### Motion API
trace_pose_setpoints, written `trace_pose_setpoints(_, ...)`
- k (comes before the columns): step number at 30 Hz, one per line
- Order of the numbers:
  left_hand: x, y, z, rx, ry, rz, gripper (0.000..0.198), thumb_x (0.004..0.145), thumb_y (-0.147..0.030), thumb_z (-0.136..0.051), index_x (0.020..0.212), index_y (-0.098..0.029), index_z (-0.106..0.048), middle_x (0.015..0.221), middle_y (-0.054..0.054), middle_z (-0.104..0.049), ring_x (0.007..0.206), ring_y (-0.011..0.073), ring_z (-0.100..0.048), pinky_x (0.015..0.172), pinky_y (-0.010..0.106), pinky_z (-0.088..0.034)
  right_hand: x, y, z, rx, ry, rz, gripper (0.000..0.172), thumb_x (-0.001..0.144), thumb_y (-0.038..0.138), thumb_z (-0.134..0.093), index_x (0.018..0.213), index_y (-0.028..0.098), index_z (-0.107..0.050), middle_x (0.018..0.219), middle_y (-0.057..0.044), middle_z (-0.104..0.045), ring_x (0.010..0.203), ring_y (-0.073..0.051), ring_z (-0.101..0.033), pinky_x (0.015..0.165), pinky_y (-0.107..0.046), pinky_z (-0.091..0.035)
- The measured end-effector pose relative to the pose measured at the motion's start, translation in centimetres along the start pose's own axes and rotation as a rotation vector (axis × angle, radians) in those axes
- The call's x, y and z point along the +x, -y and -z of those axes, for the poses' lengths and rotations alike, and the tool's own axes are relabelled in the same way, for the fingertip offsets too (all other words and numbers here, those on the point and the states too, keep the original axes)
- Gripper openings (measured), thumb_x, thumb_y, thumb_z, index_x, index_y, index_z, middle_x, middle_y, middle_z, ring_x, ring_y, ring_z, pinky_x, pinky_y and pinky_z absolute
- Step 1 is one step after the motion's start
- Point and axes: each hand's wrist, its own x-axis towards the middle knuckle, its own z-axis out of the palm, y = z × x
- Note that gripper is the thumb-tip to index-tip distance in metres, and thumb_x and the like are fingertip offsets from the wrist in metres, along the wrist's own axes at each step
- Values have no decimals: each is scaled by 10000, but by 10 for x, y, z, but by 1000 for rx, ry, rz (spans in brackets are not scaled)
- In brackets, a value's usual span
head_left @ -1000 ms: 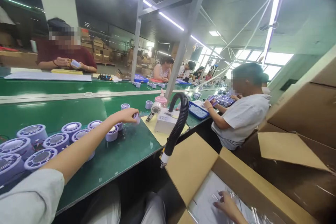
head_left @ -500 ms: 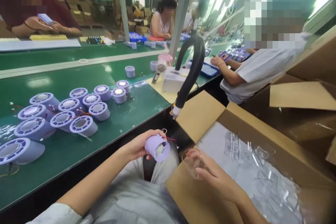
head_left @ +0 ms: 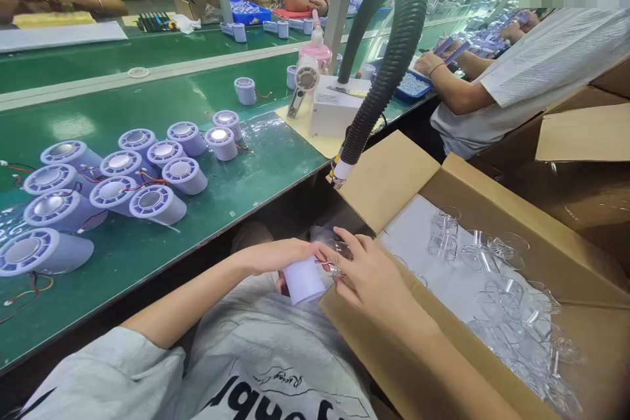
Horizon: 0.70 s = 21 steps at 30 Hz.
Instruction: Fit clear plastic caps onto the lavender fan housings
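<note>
In front of my body, my left hand (head_left: 290, 254) is closed around a lavender cylindrical fan housing (head_left: 304, 283), its plain side wall facing me. Thin red and white wires (head_left: 322, 263) come out at the housing's upper right. My right hand (head_left: 377, 275) holds a clear plastic piece (head_left: 339, 248) close against that end, fingers curved about it. Much of the clear piece is hidden behind the fingers, so I cannot tell whether it is seated on the housing. Several similar lavender housings (head_left: 157, 203) with round silver centres stand on the green bench (head_left: 236, 184).
At my right, an open cardboard box (head_left: 492, 193) holds several clear plastic pieces (head_left: 506, 295) on a white liner. A black ribbed hose (head_left: 384, 79) arches beside a white machine (head_left: 335, 108). A small handheld fan (head_left: 306, 75) stands there. Co-workers sit across and at right.
My right hand has brought the clear piece leftward to the housing. My left hand has turned the housing, so its open end no longer faces me. The view has tilted downward.
</note>
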Motion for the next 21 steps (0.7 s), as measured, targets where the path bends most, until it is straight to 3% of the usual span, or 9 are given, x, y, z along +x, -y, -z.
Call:
trace_pose_setpoints(3, -2, -3, -1, 269, 1, -58, 343, 851, -469, -597, 999, -187, -726, 832, 32, -659, 585, 113, -566, 460, 183, -397, 3, -2, -3, 144, 143, 0, 328, 795, 94, -633, 1091, 210, -712, 1435, -141, -449, 1107, -336, -502, 860, -491, -550)
trace_pose_setpoints(6, -6, -5, -1, 474, -92, -204, 222, 874, -313, -564, 955, -200, -736, 953, 32, -681, 845, 164, -614, 700, 217, -463, -2, -4, -1, 324, 171, -25, 235, 794, 90, -684, 962, 246, -739, 1415, -77, -472, 1151, -300, -508, 939, -483, -520)
trace_pose_setpoints(10, -12, -3, -6, 463, -227, -235, 226, 877, -349, -575, 968, -188, -703, 954, 36, -668, 872, 182, -607, 788, 268, -457, -10, -2, -2, 410, 124, -85, 203, 776, 72, -729, 895, 236, -731, 1328, -69, -542, 1179, -288, -512, 980, -474, -501)
trace_pose_setpoints(16, -16, -2, -22, 552, -418, -353, 493, 681, -431, -813, 1101, -226, -658, 994, 32, -612, 862, 186, -568, 764, 288, -447, -7, 9, -2, 304, 194, -147, 150, 744, 49, -713, 732, 199, -703, 1311, -88, -571, 1117, -319, -576, 805, -437, -563)
trace_pose_setpoints(19, -14, 6, -20, 485, -469, -419, 575, 629, -506, -834, 1115, -245, -673, 978, 33, -544, 869, 183, -564, 774, 299, -476, -6, 13, 7, 515, 96, -231, 35, 825, 193, -695, 803, 217, -706, 1301, -66, -555, 1072, -267, -603, 861, -412, -528)
trace_pose_setpoints(21, -10, 14, -16, 461, -483, -485, 615, 595, -511, -851, 1126, -253, -679, 1002, 42, -521, 929, 199, -566, 834, 327, -497, -5, 13, 11, 697, 14, -285, 140, 903, 296, -611, 822, 225, -701, 1222, -62, -571, 1050, -242, -603, 844, -374, -517)
